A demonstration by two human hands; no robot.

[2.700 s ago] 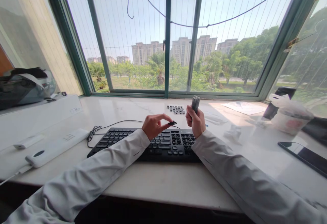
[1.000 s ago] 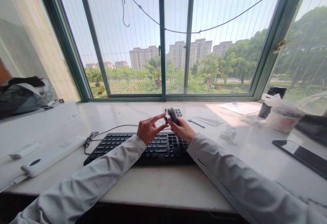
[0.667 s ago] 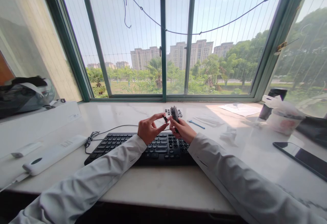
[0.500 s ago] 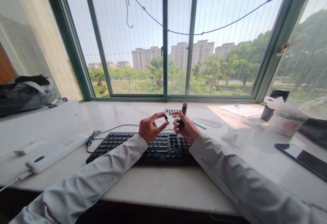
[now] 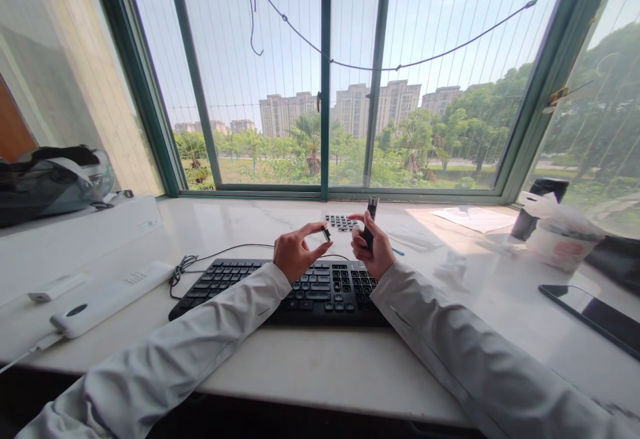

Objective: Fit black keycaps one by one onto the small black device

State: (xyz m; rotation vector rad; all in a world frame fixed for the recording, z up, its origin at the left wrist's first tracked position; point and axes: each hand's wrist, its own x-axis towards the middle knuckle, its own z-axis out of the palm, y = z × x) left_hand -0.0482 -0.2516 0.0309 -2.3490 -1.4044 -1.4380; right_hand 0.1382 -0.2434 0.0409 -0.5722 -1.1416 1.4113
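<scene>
My left hand (image 5: 295, 252) pinches a small black keycap (image 5: 326, 233) between thumb and forefinger, above the keyboard. My right hand (image 5: 374, 245) wraps around a slim black stick-like tool (image 5: 371, 222), held upright with its end above the fist; its exact kind I cannot make out. The right forefinger stretches toward the left. Below both hands lies a black keyboard (image 5: 319, 292), its number pad showing bare sockets without caps. Behind the hands, several loose keycaps (image 5: 340, 221) lie in rows on the white tabletop.
A coiled cable (image 5: 184, 269) and a white power strip (image 5: 110, 299) lie at left. To the right are a blue stick (image 5: 398, 252), crumpled clear plastic (image 5: 450, 269), a phone (image 5: 593, 315), a bagged tub (image 5: 563, 235) and a paper sheet (image 5: 473, 219). A window stands behind.
My right hand has moved slightly right and up with the black tool, away from my left hand. The left hand stays almost in place with the keycap.
</scene>
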